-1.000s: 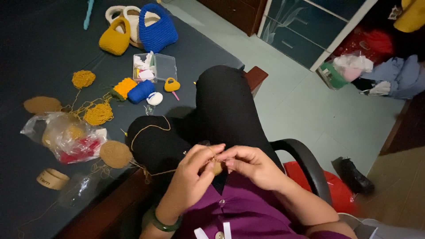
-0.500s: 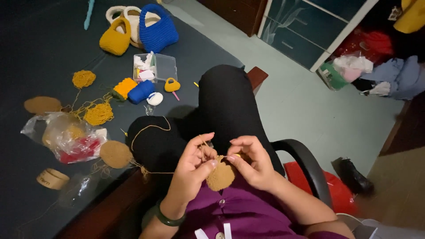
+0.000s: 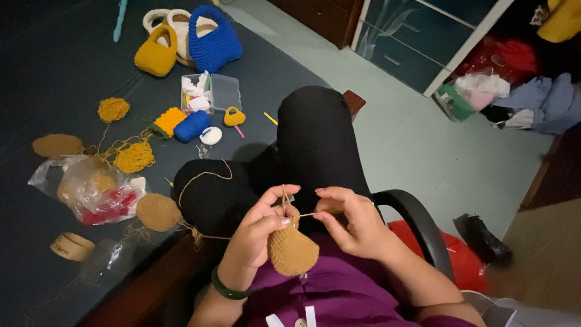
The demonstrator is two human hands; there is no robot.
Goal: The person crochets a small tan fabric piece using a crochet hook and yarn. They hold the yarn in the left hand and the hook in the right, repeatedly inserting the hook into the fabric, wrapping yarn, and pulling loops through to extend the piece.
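Crochet piece [image 3: 293, 249], pinched by left fingers [image 3: 273, 221]

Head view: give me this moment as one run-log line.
left hand: pinching tan crochet piece | right hand: holding crochet hook at its top edge | yarn strand: trails over lap to dark table

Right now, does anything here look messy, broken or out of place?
Nothing looks damaged. Loose mustard yarn lies tangled on the dark table among scattered crochet pieces, and a strand trails over the knee to the tan piece held by the left hand and right hand. Clothes are heaped on the floor.
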